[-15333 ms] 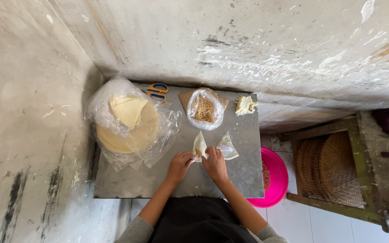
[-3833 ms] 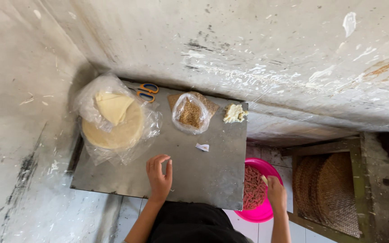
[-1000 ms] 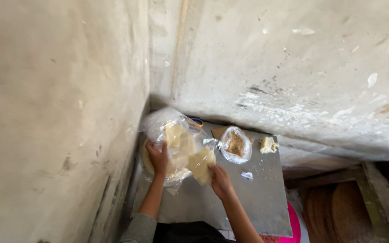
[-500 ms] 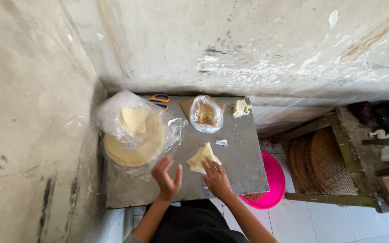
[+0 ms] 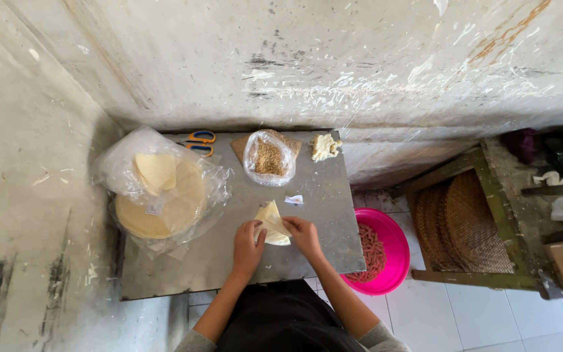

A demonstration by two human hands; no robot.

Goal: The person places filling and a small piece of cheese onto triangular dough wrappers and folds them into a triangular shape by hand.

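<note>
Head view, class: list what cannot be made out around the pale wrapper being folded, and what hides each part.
- Head view: the pale wrapper's lower edges, covered by the left hand and right hand.
- Any filling inside it: hidden by the fold.
- The pink bowl's near-left side: hidden under the metal table.
- The white scrap: too small to identify.

Makeshift food-prep corner: metal table [image 5: 229, 261], stained concrete walls [image 5: 360, 65], wrapper stack [image 5: 158, 208].
</note>
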